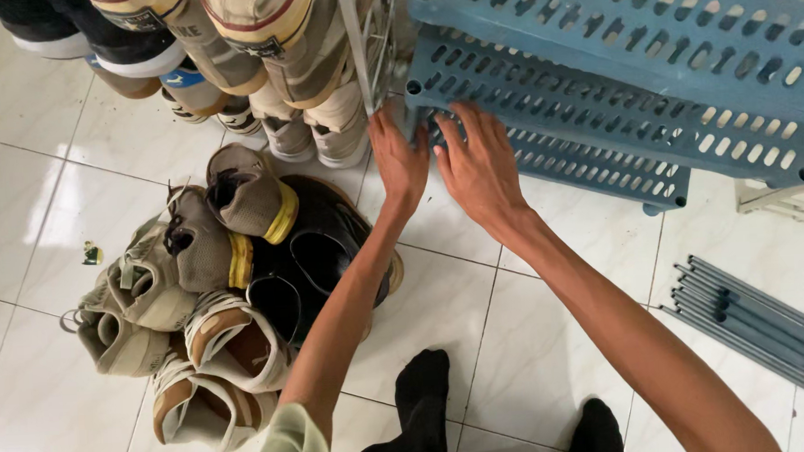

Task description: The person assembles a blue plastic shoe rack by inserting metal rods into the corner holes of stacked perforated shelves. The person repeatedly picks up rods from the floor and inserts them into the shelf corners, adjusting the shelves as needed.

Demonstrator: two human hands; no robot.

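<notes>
Head view. My left hand [399, 163] and my right hand [479, 164] reach together to the near corner of the blue slotted shelf panels [595, 82], which lie stacked and tilted against the tiled floor [533, 338]. The left hand's fingers curl onto the corner edge beside a thin metal frame [363, 47]; the right hand lies spread, fingers flat on the lowest panel's perforated face. Neither hand is closed round anything that I can see. I judge the panels light, stiff moulded plastic, slightly flexible when long, best taken by the corner sockets or rim, not the slots.

Left of my arms, a heap of beige and brown shoes [197, 298] lies around black shoes; more pairs line the top edge. Grey metal tubes [758, 319] lie bundled at right. A small green scrap [92, 254] lies on the floor; no legible labels.
</notes>
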